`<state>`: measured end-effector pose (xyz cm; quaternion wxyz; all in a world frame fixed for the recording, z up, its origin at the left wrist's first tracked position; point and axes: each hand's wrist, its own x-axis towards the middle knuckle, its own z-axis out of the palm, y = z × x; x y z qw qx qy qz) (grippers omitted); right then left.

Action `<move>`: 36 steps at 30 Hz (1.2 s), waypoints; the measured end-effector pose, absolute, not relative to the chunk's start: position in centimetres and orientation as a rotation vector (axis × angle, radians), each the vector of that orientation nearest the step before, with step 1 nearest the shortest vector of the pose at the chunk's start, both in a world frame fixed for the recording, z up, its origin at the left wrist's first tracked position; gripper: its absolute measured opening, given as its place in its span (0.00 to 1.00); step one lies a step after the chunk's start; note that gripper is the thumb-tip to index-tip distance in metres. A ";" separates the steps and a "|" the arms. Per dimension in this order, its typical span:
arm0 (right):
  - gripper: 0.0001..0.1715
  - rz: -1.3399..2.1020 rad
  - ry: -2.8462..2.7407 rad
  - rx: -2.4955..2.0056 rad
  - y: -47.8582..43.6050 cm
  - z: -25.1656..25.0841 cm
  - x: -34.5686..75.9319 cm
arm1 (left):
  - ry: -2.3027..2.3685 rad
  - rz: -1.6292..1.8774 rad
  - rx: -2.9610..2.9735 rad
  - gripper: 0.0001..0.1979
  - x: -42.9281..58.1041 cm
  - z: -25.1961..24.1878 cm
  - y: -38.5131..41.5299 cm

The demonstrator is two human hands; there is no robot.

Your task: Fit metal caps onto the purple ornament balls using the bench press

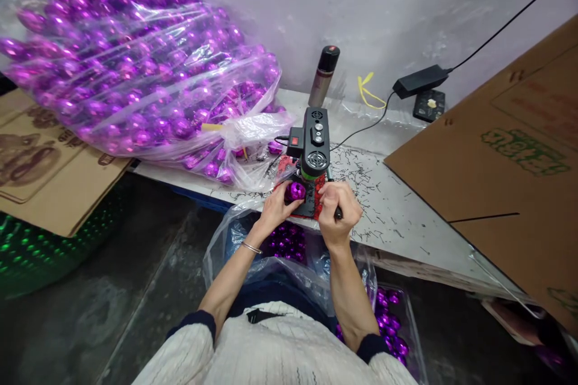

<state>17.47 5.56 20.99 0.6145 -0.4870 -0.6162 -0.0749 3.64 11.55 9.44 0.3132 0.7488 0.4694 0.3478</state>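
Note:
My left hand (276,206) pinches a shiny purple ball (296,190) and holds it against the base of a small black machine (313,144) standing on the grey table (397,210). My right hand (338,210) is closed just right of the ball, gripping a dark handle or tool (338,213) at the machine's foot. The machine has a red switch on its left side and buttons on top. Red padding (320,200) lies under it.
A big clear bag of purple balls (130,72) fills the left of the table. Another open bag of purple balls (289,243) sits in my lap. A cardboard sheet (510,162) leans at the right. A spray can (323,75), power adapter (419,80) and metal bits litter the table.

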 end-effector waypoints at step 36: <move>0.14 -0.168 -1.471 -1.109 5.1 20.5 17.8 | 1.156 0.999 2.136 0.33 5.3 7.3 13.2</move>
